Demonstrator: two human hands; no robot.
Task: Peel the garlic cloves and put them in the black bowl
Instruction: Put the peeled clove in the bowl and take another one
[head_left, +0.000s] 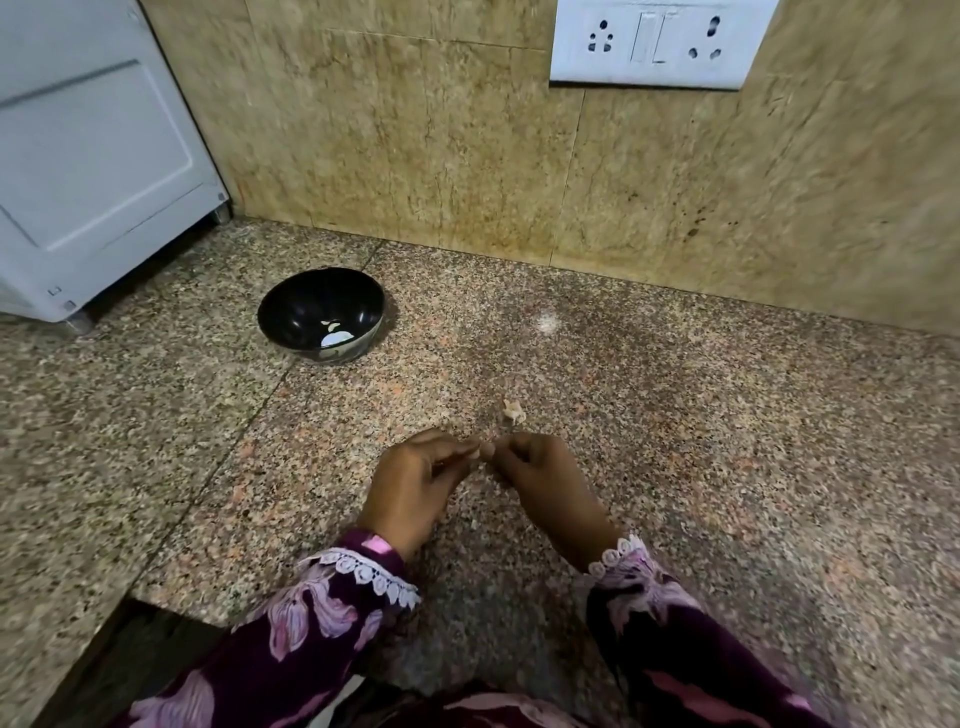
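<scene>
Both my hands meet low over the granite counter. My left hand and my right hand each pinch an end of a small garlic clove between their fingertips; most of the clove is hidden by the fingers. The black bowl stands at the back left of the counter, well apart from my hands, with a couple of pale peeled cloves lying in its bottom. A scrap of garlic peel lies on the counter just beyond my right hand.
A light grey appliance stands at the far left against the tiled wall. A white socket panel is on the wall at the upper right. The counter edge drops away at the lower left.
</scene>
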